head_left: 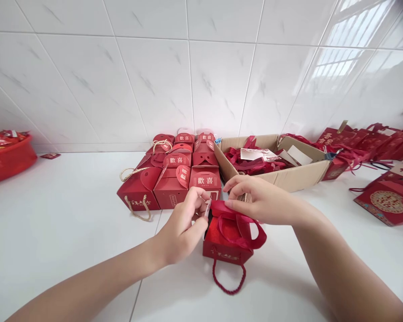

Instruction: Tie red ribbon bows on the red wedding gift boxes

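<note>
A small red box (228, 256) is placed just under the fingertips of both hands, on the white counter (70, 241). Its pale-edged flap (207, 209) appears to be pinched between thumb and fingers of the left hand (183, 230); by the right hand (262, 201) nothing is clearly gripped, its fingers being loosely curled and its thumb held apart from them, close to the dark-red ribbon (260, 237). The step in hand seems to be the working of the flap; for the next move, a steady pinch is judged to be needed, with the ribbon kept clear. Just beyond the left fingers, red gift boxes (172, 185) are packed together; beyond the right fingers, reach is narrowed by a cardboard carton (289, 176). Well right of them, a red bag (387, 203) is seen.
</note>
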Demonstrator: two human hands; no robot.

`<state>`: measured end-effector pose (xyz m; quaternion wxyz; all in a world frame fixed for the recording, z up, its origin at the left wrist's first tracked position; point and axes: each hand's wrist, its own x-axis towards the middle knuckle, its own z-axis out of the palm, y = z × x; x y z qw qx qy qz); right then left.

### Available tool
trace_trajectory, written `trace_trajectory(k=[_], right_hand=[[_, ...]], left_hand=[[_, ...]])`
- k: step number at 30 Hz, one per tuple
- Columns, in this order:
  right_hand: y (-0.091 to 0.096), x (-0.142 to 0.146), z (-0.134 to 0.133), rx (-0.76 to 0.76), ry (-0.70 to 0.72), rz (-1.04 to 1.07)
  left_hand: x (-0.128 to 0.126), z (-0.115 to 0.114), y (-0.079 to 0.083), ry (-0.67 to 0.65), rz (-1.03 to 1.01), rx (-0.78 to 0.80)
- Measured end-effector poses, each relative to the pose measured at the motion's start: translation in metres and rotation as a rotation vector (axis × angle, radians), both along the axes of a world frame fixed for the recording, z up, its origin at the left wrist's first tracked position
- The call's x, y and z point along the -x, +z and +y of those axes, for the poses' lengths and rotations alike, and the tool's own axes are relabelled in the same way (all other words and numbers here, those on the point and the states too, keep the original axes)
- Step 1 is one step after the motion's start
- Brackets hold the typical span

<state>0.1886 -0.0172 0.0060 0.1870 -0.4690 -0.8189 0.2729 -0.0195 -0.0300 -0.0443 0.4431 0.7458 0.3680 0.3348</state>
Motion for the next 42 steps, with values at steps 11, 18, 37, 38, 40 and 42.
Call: trace_trajectory(k=[11, 18, 37, 38, 40, 42], right_hand=[[0.002, 0.002, -0.002, 0.048, 0.002, 0.064], [0.0, 0.004, -0.001, 0.061, 0.007, 0.07], [-0.014, 0.016, 0.002, 0.008, 0.05, -0.059], [-0.014, 0.016, 0.002, 0.007, 0.058, -0.057], [-0.014, 0.016, 0.002, 0.002, 0.062, -0.063], [-0.013, 0.015, 0.002, 0.002, 0.056, -0.069]], left_hand=[[0.001, -0.001, 0.003, 0.023, 0.022, 0.003], [0.001, -0.002, 0.003, 0.024, 0.033, 0.005], [-0.001, 0.001, 0.005, 0.018, 0.01, 0.168], [-0.001, 0.002, 0.005, 0.013, -0.017, 0.217], [-0.002, 0.004, 0.004, 0.006, -0.053, 0.305], [-0.002, 0.005, 0.005, -0.002, -0.066, 0.345]])
